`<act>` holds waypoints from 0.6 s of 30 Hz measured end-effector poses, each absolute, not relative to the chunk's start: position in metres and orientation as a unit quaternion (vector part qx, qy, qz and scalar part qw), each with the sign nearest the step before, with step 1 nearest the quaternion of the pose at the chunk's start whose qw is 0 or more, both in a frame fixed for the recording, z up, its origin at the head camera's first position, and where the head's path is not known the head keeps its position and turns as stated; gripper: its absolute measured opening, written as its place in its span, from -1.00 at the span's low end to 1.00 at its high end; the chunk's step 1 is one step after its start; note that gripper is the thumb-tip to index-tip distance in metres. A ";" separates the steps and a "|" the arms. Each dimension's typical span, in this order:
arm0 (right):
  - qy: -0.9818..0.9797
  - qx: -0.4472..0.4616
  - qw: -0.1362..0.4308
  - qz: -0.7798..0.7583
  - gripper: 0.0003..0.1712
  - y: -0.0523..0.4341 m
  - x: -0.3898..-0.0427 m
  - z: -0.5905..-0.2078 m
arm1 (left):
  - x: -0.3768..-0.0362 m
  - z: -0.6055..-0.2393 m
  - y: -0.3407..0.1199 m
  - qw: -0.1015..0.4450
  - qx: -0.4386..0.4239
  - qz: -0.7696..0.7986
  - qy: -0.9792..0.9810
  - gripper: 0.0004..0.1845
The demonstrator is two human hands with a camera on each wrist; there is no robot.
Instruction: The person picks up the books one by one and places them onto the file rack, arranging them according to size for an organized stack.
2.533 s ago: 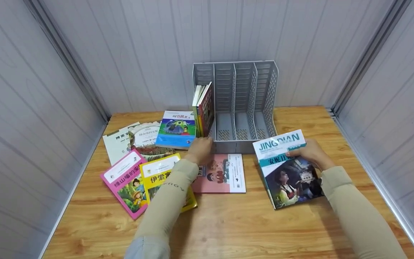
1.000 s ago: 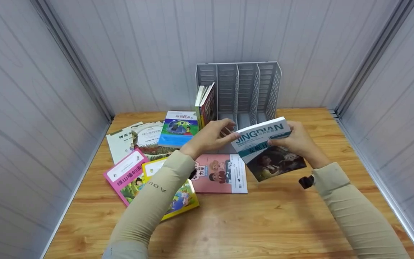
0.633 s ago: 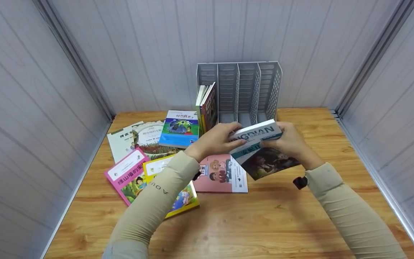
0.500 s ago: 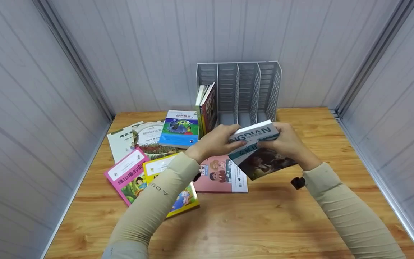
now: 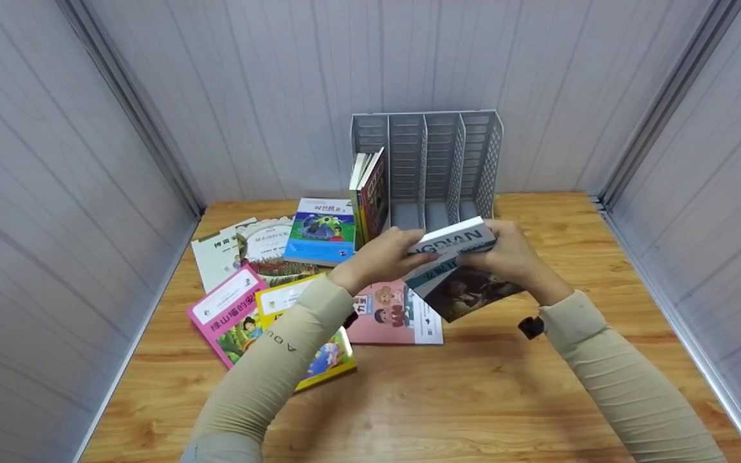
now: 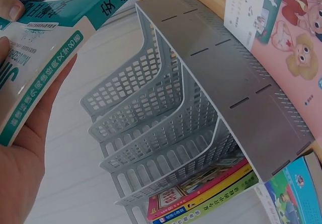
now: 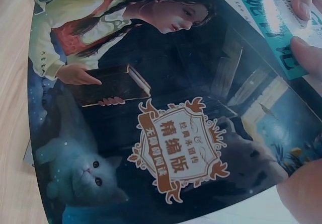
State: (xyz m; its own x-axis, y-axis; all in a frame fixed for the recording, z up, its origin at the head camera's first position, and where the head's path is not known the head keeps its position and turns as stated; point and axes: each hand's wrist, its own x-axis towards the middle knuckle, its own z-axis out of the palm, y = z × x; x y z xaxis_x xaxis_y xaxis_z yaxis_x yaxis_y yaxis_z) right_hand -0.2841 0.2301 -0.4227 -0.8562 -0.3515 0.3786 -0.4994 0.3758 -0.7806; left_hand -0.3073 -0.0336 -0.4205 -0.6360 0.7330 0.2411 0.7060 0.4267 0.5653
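A thick paperback book (image 5: 473, 292) with a white and teal top and a dark picture below is held tilted in front of the rack. My left hand (image 5: 383, 257) grips its left side, thumb on the cover and fingers behind. On its right side my right hand (image 5: 512, 257) holds it the same way, thumb across the front. The left wrist view shows the teal spine (image 6: 48, 85) lying along the left palm. In the right wrist view the cover picture (image 7: 161, 103) of a reading girl and a white cat fills most of the frame.
Behind stands a grey four-slot book rack (image 5: 441, 154); several upright books (image 5: 370, 193) fill its leftmost slot. Left of it lie a blue book (image 5: 320, 231), a pink-edged book (image 5: 232, 312), a yellow book (image 5: 332, 360) and pale booklets (image 5: 216, 254). A pink book (image 5: 396, 315) lies in front.
The right hand has brought the paperback leftward from the table's right side, tilting it. My left hand has left the rack's front and taken hold of the book's left side.
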 end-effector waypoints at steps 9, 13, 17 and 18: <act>-0.820 0.257 0.071 0.506 -0.63 0.228 -0.283 -0.420 | -0.307 -0.418 -0.036 -0.016 0.446 0.320 0.836 -0.69; -0.821 0.257 0.073 0.504 -0.61 0.226 -0.283 -0.417 | -0.307 -0.417 -0.038 -0.031 0.449 0.319 0.834 -0.70; -0.829 0.255 0.078 0.492 -0.59 0.226 -0.284 -0.414 | -0.306 -0.415 -0.039 -0.050 0.449 0.316 0.834 -0.72; -0.832 0.255 0.082 0.487 -0.57 0.225 -0.283 -0.413 | -0.306 -0.415 -0.039 -0.054 0.449 0.316 0.834 -0.73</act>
